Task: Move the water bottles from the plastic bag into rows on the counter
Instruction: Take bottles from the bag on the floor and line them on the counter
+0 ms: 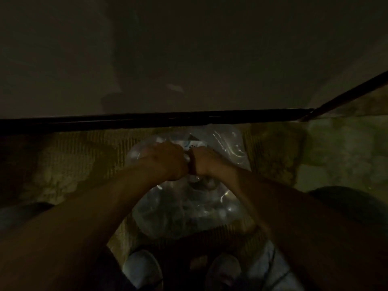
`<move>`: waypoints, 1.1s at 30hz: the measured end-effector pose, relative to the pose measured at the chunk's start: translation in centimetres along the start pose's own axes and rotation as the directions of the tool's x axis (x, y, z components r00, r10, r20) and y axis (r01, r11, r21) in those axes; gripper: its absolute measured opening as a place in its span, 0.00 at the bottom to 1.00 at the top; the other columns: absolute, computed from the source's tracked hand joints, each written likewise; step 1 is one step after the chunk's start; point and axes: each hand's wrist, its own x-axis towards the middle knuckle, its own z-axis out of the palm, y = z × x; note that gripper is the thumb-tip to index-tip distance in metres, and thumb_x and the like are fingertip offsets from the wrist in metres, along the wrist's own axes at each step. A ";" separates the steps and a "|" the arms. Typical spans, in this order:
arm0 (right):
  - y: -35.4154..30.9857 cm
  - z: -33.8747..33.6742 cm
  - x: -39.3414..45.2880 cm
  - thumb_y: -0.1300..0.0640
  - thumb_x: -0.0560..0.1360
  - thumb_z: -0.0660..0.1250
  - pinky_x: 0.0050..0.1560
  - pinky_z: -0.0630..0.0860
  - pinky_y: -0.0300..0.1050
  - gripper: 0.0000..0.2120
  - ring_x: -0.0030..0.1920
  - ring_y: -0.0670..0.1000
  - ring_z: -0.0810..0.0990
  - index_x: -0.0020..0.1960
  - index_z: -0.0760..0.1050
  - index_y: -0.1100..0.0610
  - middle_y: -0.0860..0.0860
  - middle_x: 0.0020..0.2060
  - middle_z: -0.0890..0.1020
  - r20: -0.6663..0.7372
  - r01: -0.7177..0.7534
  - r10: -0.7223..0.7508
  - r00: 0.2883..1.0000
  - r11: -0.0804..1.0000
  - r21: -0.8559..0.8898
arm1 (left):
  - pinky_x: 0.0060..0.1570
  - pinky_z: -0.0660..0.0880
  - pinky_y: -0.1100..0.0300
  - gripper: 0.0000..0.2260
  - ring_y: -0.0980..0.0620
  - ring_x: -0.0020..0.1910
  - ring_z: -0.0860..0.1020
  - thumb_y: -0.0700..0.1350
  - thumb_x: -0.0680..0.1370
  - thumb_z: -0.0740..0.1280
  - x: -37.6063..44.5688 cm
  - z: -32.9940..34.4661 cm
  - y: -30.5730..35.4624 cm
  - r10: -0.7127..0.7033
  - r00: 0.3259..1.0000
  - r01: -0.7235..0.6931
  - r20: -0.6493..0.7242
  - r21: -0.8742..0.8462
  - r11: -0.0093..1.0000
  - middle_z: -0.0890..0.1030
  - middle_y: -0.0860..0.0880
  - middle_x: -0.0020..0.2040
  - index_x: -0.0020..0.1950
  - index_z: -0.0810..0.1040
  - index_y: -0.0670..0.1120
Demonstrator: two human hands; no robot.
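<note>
The scene is very dark. A clear plastic bag (226,143) full of water bottles (189,208) sits on the floor below me, between my arms. Only rounded bottle shapes and glints show through the plastic. My left hand (168,160) and my right hand (204,162) are side by side at the middle of the bag, both closed on gathered plastic at its top. A dark band circles my right wrist. The counter (189,59) is a broad dim surface above a dark edge strip (147,119), and I see no bottles on it.
My two light shoes (142,267) stand on the floor just below the bag. The counter front (73,160) looks ribbed and worn. A second dark edge (346,95) runs off diagonally at the upper right, forming a corner.
</note>
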 end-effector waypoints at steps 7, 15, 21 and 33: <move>1.8 -3.5 -4.0 0.43 0.76 0.65 0.47 0.82 0.53 0.17 0.51 0.56 0.80 0.57 0.75 0.54 0.55 0.54 0.79 0.181 -0.261 0.194 0.964 0.821 0.508 | 0.37 0.77 0.60 0.19 0.51 0.38 0.79 0.56 0.83 0.56 1.2 -0.5 0.4 -0.009 0.993 0.065 0.119 -0.468 0.881 0.79 0.47 0.42 0.57 0.77 0.43; 0.1 -3.0 -9.1 0.47 0.77 0.66 0.48 0.82 0.55 0.09 0.60 0.61 0.79 0.52 0.77 0.51 0.58 0.63 0.77 0.228 -0.243 0.092 0.969 0.236 0.941 | 0.44 0.80 0.58 0.23 0.49 0.43 0.82 0.62 0.77 0.63 0.2 -1.7 1.1 0.164 0.963 0.170 0.215 -0.953 0.252 0.83 0.44 0.48 0.59 0.79 0.44; -1.6 1.4 -9.8 0.47 0.81 0.57 0.52 0.79 0.50 0.14 0.48 0.55 0.83 0.55 0.76 0.53 0.54 0.47 0.84 0.245 -0.225 -0.107 0.964 0.169 0.960 | 0.59 0.77 0.46 0.15 0.38 0.56 0.81 0.47 0.77 0.69 0.3 -2.7 -1.3 0.168 0.962 0.120 0.213 -0.890 0.440 0.82 0.37 0.57 0.61 0.78 0.42; 4.4 2.0 1.7 0.56 0.74 0.71 0.58 0.76 0.49 0.24 0.58 0.56 0.78 0.68 0.70 0.56 0.55 0.59 0.78 -0.148 -0.164 0.166 0.975 0.986 0.024 | 0.42 0.72 0.59 0.29 0.50 0.47 0.75 0.57 0.71 0.74 -1.2 -3.6 -2.3 0.015 0.996 0.016 0.090 -0.330 0.944 0.76 0.48 0.54 0.68 0.72 0.46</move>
